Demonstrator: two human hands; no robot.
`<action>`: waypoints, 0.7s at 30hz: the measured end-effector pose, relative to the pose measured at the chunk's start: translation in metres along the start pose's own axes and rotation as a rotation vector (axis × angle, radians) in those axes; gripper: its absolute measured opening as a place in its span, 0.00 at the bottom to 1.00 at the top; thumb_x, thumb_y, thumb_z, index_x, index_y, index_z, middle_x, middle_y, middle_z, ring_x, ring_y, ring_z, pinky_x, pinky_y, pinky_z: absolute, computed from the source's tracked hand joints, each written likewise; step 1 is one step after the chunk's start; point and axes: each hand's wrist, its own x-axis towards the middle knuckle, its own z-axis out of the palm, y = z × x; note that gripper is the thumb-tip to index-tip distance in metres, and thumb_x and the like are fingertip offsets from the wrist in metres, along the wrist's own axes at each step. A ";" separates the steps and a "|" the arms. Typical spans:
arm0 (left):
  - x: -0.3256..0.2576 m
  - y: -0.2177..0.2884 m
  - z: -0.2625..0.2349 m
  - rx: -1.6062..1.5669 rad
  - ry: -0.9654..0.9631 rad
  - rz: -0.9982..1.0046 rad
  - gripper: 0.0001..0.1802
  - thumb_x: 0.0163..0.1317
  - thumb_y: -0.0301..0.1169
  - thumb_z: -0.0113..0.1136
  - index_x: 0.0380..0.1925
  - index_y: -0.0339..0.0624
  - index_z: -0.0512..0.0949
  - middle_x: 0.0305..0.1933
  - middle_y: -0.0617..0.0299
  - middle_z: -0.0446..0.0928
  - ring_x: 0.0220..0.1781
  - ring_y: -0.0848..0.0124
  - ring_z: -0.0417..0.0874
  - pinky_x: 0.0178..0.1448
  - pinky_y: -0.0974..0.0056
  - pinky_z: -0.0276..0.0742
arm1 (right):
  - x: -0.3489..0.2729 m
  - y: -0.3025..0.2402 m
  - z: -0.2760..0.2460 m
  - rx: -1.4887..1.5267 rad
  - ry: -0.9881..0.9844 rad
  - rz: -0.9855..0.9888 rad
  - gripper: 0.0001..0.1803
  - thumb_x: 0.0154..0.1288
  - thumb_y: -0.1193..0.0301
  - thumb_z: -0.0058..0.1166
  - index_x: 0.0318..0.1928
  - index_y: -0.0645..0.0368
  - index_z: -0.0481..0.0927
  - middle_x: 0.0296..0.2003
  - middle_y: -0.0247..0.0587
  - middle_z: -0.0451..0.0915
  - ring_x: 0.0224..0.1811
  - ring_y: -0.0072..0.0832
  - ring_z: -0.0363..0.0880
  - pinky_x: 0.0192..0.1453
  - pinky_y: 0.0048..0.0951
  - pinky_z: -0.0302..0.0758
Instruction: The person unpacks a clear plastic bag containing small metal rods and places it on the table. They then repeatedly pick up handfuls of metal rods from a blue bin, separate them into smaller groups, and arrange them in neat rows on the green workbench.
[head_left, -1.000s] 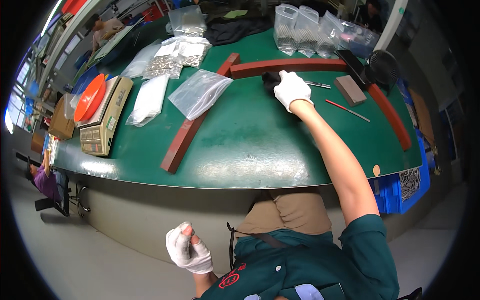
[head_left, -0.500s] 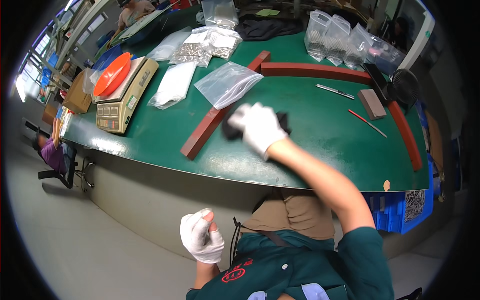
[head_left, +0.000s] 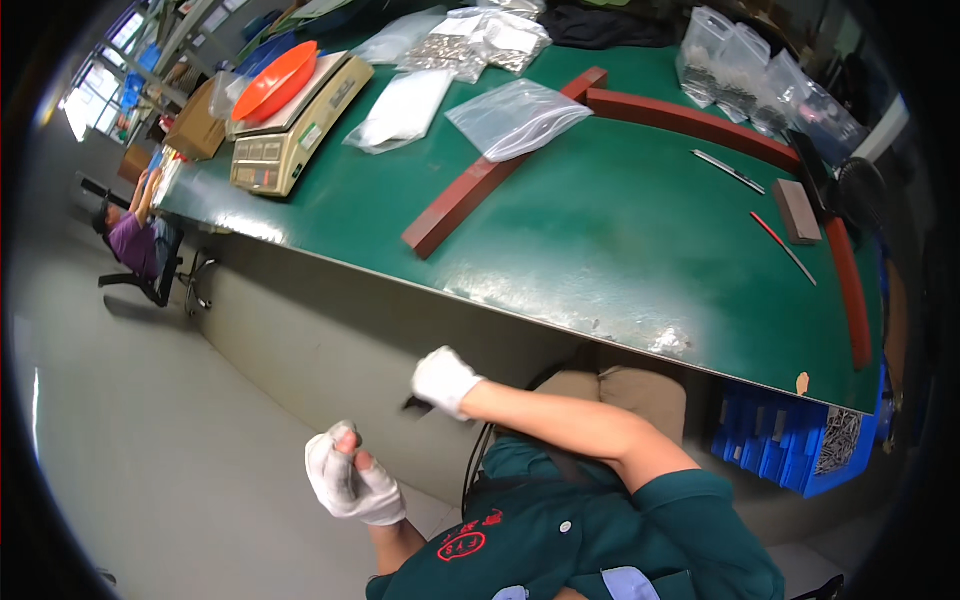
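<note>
Both hands below the counter edge, the right one gripping a small dark piece.

I had my right hand (head_left: 443, 380) down in front of the green counter (head_left: 600, 240), gloved fingers clamped on a small dark piece (head_left: 416, 404) that poked out to its left. My left hand (head_left: 350, 480) sat lower, curled into a loose fist; I could not tell whether it held anything. The 2 hands were near each other but apart. On the counter lay a clear bag (head_left: 517, 115), a scale (head_left: 295, 130) and red wooden strips (head_left: 480, 190).

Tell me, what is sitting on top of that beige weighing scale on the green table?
An orange bowl sits on top of the beige scale, tilted a little. Its inside faces partly away, so anything in it cannot be seen. The bowl also covers most of the scale's flat top.
</note>
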 end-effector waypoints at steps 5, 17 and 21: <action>-0.015 -0.016 -0.008 0.096 0.050 -0.240 0.09 0.57 0.23 0.53 0.39 0.35 0.74 0.36 0.52 0.74 0.38 0.64 0.76 0.43 0.64 0.73 | -0.007 0.017 0.019 1.219 0.359 0.021 0.17 0.47 0.68 0.49 0.39 0.59 0.80 0.33 0.49 0.80 0.32 0.41 0.78 0.38 0.33 0.75; -0.004 -0.011 0.054 -0.032 -0.243 -0.065 0.19 0.44 0.18 0.59 0.39 0.41 0.75 0.38 0.56 0.76 0.38 0.60 0.75 0.44 0.62 0.71 | -0.108 0.028 -0.058 2.004 0.582 0.101 0.21 0.54 0.80 0.48 0.51 0.65 0.69 0.45 0.38 0.75 0.48 0.25 0.73 0.54 0.27 0.69; 0.000 -0.003 0.063 -0.110 -0.286 -0.005 0.19 0.45 0.23 0.62 0.40 0.39 0.75 0.38 0.56 0.77 0.39 0.60 0.75 0.44 0.62 0.71 | -0.114 0.021 -0.060 2.058 0.597 0.162 0.20 0.56 0.76 0.50 0.52 0.66 0.69 0.48 0.40 0.73 0.50 0.26 0.72 0.55 0.28 0.69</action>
